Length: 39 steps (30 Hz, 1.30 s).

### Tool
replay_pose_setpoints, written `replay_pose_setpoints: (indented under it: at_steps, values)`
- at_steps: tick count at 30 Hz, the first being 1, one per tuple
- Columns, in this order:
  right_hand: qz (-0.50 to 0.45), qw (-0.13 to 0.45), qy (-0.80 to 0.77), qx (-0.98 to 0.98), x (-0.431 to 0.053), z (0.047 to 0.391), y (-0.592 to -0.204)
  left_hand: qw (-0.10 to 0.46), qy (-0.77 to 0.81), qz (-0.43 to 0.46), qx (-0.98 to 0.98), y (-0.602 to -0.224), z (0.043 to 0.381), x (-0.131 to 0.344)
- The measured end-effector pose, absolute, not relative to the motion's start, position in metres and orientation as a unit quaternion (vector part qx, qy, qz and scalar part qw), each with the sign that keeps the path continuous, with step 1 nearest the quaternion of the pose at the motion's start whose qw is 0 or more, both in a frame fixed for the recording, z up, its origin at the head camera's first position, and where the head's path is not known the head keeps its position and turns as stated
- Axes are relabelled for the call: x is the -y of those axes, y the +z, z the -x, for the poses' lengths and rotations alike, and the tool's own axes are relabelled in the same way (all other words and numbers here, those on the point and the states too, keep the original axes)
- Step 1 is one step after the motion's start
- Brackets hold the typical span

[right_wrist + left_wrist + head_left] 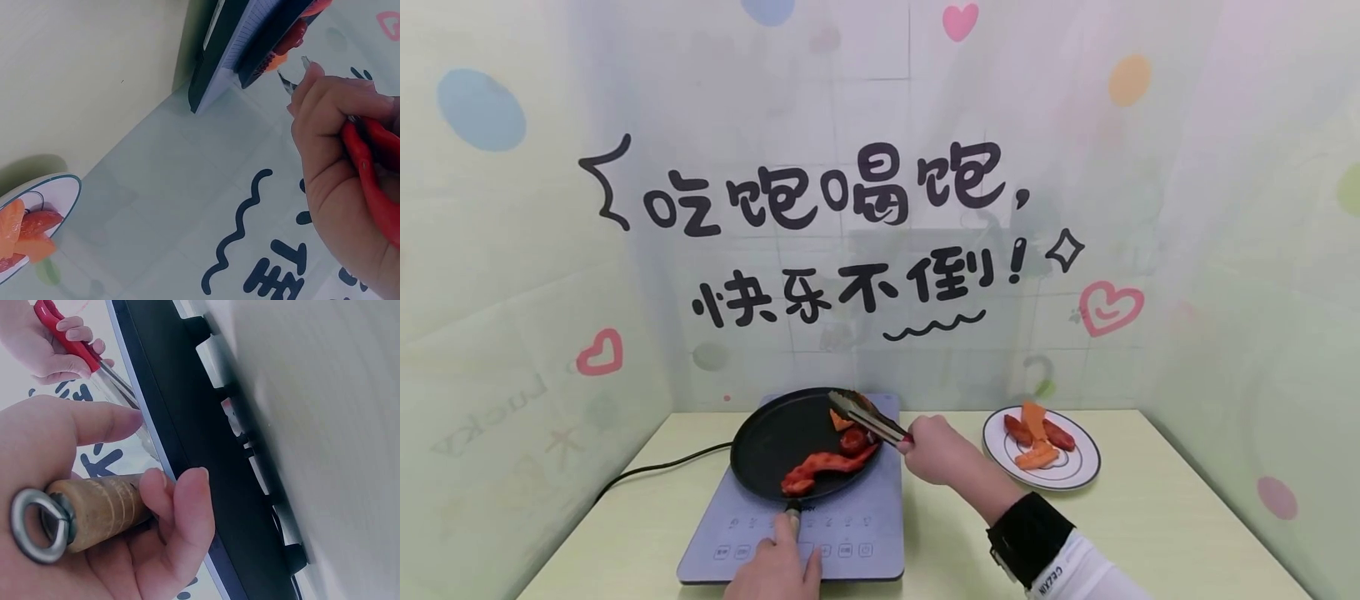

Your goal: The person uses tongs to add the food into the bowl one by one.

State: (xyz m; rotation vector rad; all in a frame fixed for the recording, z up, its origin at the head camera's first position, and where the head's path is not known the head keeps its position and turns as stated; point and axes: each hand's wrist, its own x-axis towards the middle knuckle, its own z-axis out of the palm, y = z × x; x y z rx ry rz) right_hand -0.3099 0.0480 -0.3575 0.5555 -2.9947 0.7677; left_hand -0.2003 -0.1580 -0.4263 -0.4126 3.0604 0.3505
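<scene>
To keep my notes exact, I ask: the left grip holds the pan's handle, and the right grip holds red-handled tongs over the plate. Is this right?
One thing is wrong: the tongs are over the pan, not the plate, as the head view shows. The left grip does hold the pan's handle, and the right grip holds the red-handled tongs.

The pan (775,442) looks matt, its handle (103,509) wooden with a shiny metal ring (47,555); the tongs (871,422) are metal, their grips (370,190) smooth plastic.
</scene>
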Motion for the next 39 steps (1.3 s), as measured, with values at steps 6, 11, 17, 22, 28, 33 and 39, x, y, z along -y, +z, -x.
replay_pose_setpoints:
  at_steps: [6, 11, 17, 22, 28, 33, 39]
  values:
    - [-0.174, 0.000, 0.239, 0.955, -0.045, 0.308, -0.357, 0.014, 0.112, 0.130, -0.985, -0.427, 0.200, 0.158]
    - [-0.177, 0.001, 0.235, 0.956, -0.040, 0.307, -0.360, 0.017, 0.113, 0.133, -0.984, -0.427, 0.200, 0.158]
    - [-0.191, 0.010, 0.234, 0.953, -0.032, 0.306, -0.361, 0.018, 0.114, 0.134, -0.984, -0.427, 0.201, 0.160]
    - [-0.187, -0.004, 0.248, 0.950, -0.026, 0.304, -0.362, 0.019, 0.115, 0.135, -0.984, -0.428, 0.202, 0.160]
    - [-0.180, -0.005, 0.277, 0.944, -0.024, 0.302, -0.363, 0.018, 0.116, 0.136, -0.984, -0.428, 0.202, 0.158]
    - [-0.176, 0.007, 0.328, 0.928, -0.034, 0.297, -0.364, 0.014, 0.115, 0.134, -0.984, -0.426, 0.201, 0.157]
    - [-0.173, -0.004, 0.362, 0.916, -0.055, 0.286, -0.374, 0.013, 0.114, 0.134, -0.984, -0.424, 0.199, 0.156]
